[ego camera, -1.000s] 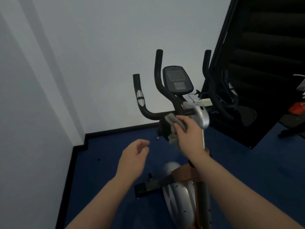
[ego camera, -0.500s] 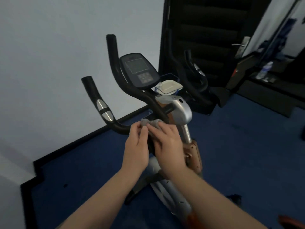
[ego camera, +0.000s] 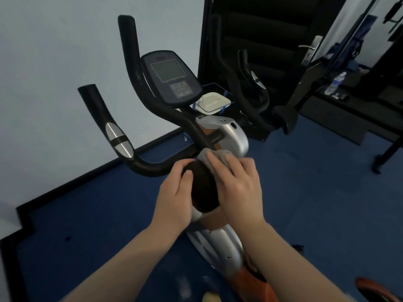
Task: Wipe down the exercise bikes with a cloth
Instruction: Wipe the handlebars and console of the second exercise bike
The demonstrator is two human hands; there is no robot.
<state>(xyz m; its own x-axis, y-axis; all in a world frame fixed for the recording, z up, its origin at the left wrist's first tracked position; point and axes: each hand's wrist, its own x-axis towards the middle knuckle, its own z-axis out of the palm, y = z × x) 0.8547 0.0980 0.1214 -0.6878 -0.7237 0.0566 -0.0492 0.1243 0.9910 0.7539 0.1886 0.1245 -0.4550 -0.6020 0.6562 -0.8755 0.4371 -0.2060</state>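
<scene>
An exercise bike with black handlebars, a dark console and a silver and orange frame stands in front of me. A large black round knob sits on its post below the handlebar joint. My left hand cups the knob's left side. My right hand presses a grey cloth against the knob's upper right side, and only the cloth's top edge shows beyond my fingers.
A white wall with black skirting runs on the left. Behind the bike, a black mirror-like panel shows a reflection of the handlebars. Blue carpet covers the floor. A water bottle stands at the far right, and a white tray sits behind the console.
My left hand has come up from hanging free and now rests on the knob. My right hand with the cloth has slid from the handlebar joint down onto the knob. My view has swung right and closer.
</scene>
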